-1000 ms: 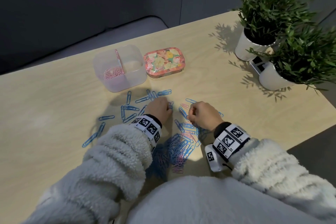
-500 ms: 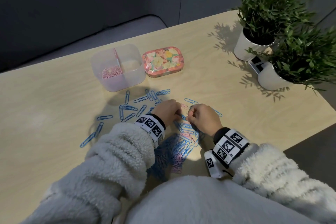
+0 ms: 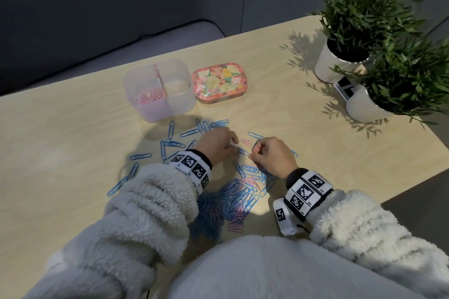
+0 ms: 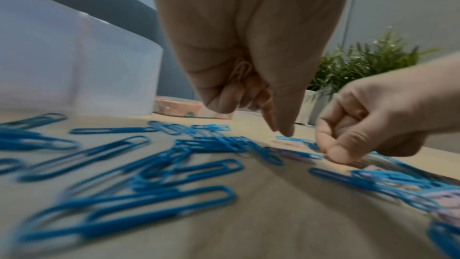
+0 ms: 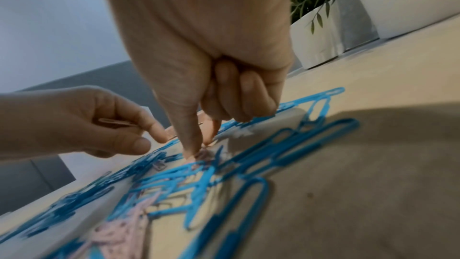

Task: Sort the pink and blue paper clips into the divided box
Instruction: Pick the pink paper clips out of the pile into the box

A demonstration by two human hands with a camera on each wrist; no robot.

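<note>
One divided box stands in the upper left of the head view, translucent, with a cluster of pink clips in its left compartment; what lies in the right compartment cannot be made out. Just beside it to the right sits one floral tin. Two potted plants in white pots stand together at the upper right, near the far right edge of the table.

Roughly a dozen and a half blue clips lie scattered singly below the box, spreading toward the left of the frame. A dense mixed pile of blue and pink clips, too tangled to count, lies in the lower middle between the two wrists. One small pink clip lies alone between the hands.

Bare tabletop stretches wide on the left and on the right between the pile and the plants; the table's right edge cuts diagonally down the lower right of the frame.

The left hand has its fingers curled round a few pink clips tucked in the palm, its forefinger pointing down at the table. The right hand is curled, thumb and forefinger pinched down into the top of the pile, seemingly on a pink clip there, though blur hides it.
</note>
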